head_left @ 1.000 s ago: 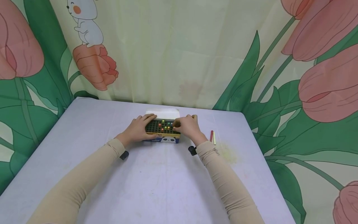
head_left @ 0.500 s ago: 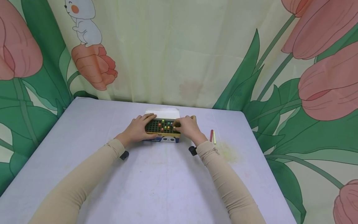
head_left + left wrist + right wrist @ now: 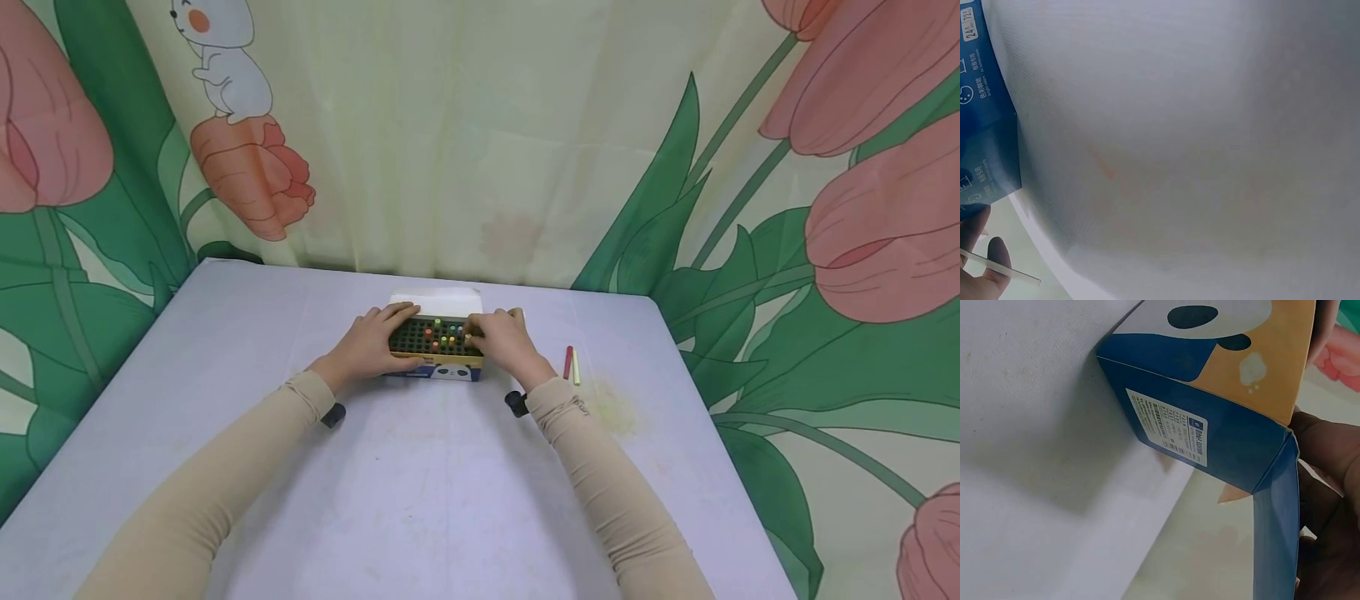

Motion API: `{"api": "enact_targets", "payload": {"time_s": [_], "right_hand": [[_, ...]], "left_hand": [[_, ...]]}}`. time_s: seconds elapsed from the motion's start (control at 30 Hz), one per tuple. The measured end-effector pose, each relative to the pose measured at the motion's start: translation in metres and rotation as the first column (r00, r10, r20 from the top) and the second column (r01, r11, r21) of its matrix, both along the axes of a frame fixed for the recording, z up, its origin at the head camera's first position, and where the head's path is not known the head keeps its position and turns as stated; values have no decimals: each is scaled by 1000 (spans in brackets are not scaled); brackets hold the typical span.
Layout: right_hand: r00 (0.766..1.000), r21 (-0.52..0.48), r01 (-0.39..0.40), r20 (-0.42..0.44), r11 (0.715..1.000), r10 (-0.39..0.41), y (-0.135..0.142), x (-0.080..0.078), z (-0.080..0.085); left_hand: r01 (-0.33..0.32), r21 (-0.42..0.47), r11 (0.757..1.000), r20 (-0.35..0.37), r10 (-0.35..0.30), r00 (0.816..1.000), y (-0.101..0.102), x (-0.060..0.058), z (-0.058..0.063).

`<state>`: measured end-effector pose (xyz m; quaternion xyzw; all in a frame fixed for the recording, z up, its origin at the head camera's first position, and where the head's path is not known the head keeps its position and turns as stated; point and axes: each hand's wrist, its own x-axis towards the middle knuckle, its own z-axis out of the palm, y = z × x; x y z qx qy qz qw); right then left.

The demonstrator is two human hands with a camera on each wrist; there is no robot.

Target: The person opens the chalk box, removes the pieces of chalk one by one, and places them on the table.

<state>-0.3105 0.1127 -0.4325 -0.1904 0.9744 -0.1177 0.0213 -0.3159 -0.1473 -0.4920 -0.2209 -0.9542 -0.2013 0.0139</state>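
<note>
In the head view, a chalk box (image 3: 453,372) with a panda face on its front stands near the table's back. Its white lid (image 3: 442,300) is folded back. Several coloured chalk sticks (image 3: 438,323) poke out of a dark holed insert (image 3: 408,337). My left hand (image 3: 371,343) grips the box's left end, thumb along the front, fingers over the top. My right hand (image 3: 504,337) is bent over the right end, thumb and fingers pinching at a pale yellow chalk tip, mostly hidden. In the right wrist view, my right fingers show beside the box's blue end panel (image 3: 1191,425).
A red chalk stick (image 3: 568,362) and a pale yellow chalk stick (image 3: 576,367) lie on the white-covered table (image 3: 420,483), right of the right hand. A yellowish smear marks the cloth near them. A curtain (image 3: 450,167) with printed tulips hangs behind the table.
The right hand's fingertips shift very slightly at the right end of the box. The left hand and the box stay in place. The head view tilts a little.
</note>
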Motion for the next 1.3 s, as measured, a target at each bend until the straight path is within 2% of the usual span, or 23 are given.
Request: {"api": "enact_targets", "payload": {"time_s": [0.43, 0.73, 0.93, 1.2, 1.3], "right_hand": [[999, -37, 28, 19, 999, -27, 3, 2, -1], [999, -162, 35, 3, 986, -34, 8, 0, -8], [998, -177, 53, -10, 983, -56, 7, -1, -8], [995, -208, 102, 19, 973, -100, 7, -3, -4], [994, -251, 109, 12, 962, -110, 8, -3, -7]], "left_hand": [[-1, 1, 1000, 16, 1, 1000, 1, 0, -2], [3, 8, 1000, 7, -3, 1000, 0, -2, -3], [2, 7, 1000, -6, -2, 1000, -1, -2, 0], [-1, 10, 1000, 4, 1, 1000, 1, 0, 2], [-1, 15, 1000, 3, 1, 1000, 1, 0, 1]]}}
